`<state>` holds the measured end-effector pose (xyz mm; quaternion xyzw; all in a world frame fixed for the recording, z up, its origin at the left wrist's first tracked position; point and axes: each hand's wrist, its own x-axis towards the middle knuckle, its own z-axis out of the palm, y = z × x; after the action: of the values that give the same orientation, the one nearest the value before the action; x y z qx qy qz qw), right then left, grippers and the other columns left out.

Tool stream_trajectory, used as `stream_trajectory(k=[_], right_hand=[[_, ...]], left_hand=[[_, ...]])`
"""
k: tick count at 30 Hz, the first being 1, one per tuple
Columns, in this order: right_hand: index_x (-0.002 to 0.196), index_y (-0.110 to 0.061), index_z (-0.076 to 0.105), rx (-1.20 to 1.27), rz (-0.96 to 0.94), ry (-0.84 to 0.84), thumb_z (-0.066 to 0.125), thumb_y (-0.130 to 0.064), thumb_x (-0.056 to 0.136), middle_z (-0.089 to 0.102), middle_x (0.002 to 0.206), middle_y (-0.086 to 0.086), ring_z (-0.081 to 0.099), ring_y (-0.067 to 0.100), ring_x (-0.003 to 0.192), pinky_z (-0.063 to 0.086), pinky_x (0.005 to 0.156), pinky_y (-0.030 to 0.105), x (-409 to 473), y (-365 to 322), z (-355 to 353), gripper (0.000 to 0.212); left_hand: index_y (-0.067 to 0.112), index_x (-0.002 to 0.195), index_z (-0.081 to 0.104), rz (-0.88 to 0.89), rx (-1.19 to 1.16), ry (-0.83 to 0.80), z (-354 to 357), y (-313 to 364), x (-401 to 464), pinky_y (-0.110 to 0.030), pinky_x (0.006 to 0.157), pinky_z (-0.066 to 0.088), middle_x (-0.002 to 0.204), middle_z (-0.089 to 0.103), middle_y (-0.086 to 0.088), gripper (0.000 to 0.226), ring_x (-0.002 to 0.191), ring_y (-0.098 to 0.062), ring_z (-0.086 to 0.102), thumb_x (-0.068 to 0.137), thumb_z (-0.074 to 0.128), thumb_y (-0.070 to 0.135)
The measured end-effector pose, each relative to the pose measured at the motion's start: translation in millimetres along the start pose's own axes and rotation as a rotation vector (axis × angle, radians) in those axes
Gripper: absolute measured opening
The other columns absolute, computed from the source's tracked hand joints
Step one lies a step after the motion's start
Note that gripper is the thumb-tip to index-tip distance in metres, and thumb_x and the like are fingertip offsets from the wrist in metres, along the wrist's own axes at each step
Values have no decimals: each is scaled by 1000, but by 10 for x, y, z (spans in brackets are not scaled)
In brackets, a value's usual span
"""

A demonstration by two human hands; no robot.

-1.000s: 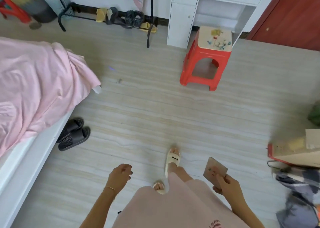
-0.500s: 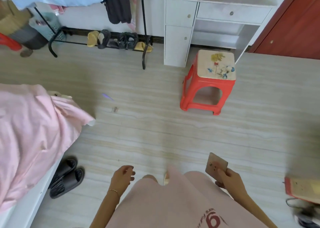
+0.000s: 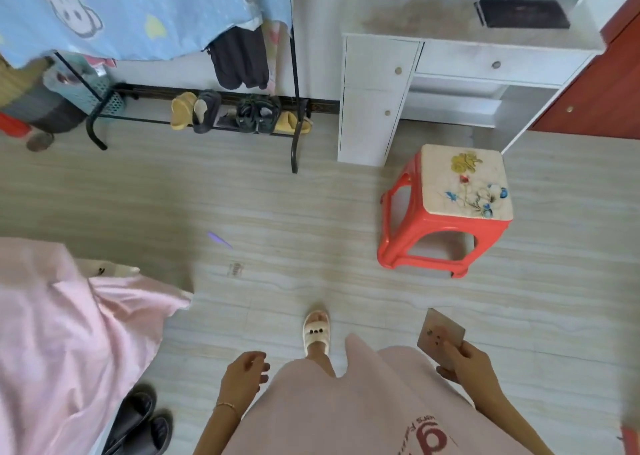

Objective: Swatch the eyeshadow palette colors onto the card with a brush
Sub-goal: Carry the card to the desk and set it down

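My right hand (image 3: 471, 364) grips a flat brown square (image 3: 440, 333) with a few small dark spots near its lower corner; whether it is the palette or the card I cannot tell. It hangs low at my right side, above the floor. My left hand (image 3: 242, 375) swings at my left side with fingers loosely curled and nothing in it. No brush shows. A black flat case (image 3: 523, 13) lies on the white desk (image 3: 450, 32) at the far right.
A red plastic stool (image 3: 446, 212) with a flowered top stands before the desk. A bed with pink bedding (image 3: 62, 333) fills the left. A clothes rack (image 3: 294, 108) with shoes lines the far wall. Black slippers (image 3: 138, 427) lie by the bed.
I have walked forward and the view has tilted up: the stool and desk are nearer, the desk top and black case have come into sight. Both hands hold as before.
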<state>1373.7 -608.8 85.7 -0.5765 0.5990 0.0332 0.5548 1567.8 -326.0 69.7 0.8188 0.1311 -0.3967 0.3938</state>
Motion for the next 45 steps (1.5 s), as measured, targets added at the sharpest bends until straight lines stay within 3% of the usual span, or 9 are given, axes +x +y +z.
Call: stream_trajectory(k=[5, 12, 16, 24, 28, 33, 42, 45], right_hand=[[79, -7, 62, 45, 38, 42, 57, -23, 88, 62, 77, 4, 67, 28, 60, 50, 79, 47, 348, -588, 275, 18], [80, -6, 62, 147, 80, 88, 58, -29, 87, 61, 78, 7, 65, 29, 61, 52, 76, 44, 898, -1281, 456, 25], [79, -4, 62, 196, 101, 98, 56, -20, 88, 58, 75, 8, 61, 28, 57, 52, 77, 49, 1326, -1578, 461, 19], [81, -6, 61, 141, 41, 110, 53, -18, 89, 57, 70, 5, 63, 25, 56, 52, 74, 47, 2375, -2599, 35, 16], [81, 1, 60, 100, 15, 117, 55, -22, 89, 58, 61, 5, 59, 19, 52, 46, 63, 33, 2823, -3156, -199, 25], [82, 8, 61, 172, 49, 123, 57, -19, 87, 56, 61, 7, 56, 23, 59, 45, 64, 34, 3255, -3624, -268, 27], [74, -4, 60, 305, 159, 246, 55, -16, 88, 54, 65, 3, 60, 20, 51, 52, 68, 41, 4055, -4316, -199, 19], [69, -3, 55, 346, 171, 301, 55, -14, 87, 51, 56, 4, 58, 20, 48, 42, 59, 30, 4272, -4662, -212, 21]], left_hand=[[12, 100, 61, 115, 138, -36, -268, 920, 664, -35, 81, 48, 89, 67, -6, 16, 76, -18, 63, 95, 46, 16], [11, 103, 61, 166, 253, -120, -212, 1994, 1379, -34, 79, 46, 92, 66, -7, 19, 80, -20, 63, 96, 44, 17], [10, 102, 61, 151, 276, -147, -29, 2454, 1707, -32, 75, 46, 91, 67, -7, 19, 77, -19, 63, 96, 44, 16], [0, 100, 62, 89, 207, -118, 452, 3593, 2280, -29, 60, 42, 82, 65, -13, 18, 68, -25, 59, 94, 47, 8], [8, 98, 62, 166, 237, -157, 756, 4385, 2567, -29, 65, 46, 88, 66, -8, 15, 74, -21, 62, 94, 48, 13], [13, 97, 61, 202, 232, -185, 1012, 5122, 2935, -28, 69, 47, 90, 66, -5, 15, 78, -19, 63, 95, 46, 15], [7, 100, 62, 181, 374, -269, 1330, 6208, 3898, -30, 69, 48, 90, 67, -9, 17, 75, -20, 63, 94, 47, 13], [9, 101, 61, 285, 464, -308, 1442, 6797, 4168, -27, 69, 47, 89, 66, -6, 17, 75, -16, 62, 95, 46, 15]])
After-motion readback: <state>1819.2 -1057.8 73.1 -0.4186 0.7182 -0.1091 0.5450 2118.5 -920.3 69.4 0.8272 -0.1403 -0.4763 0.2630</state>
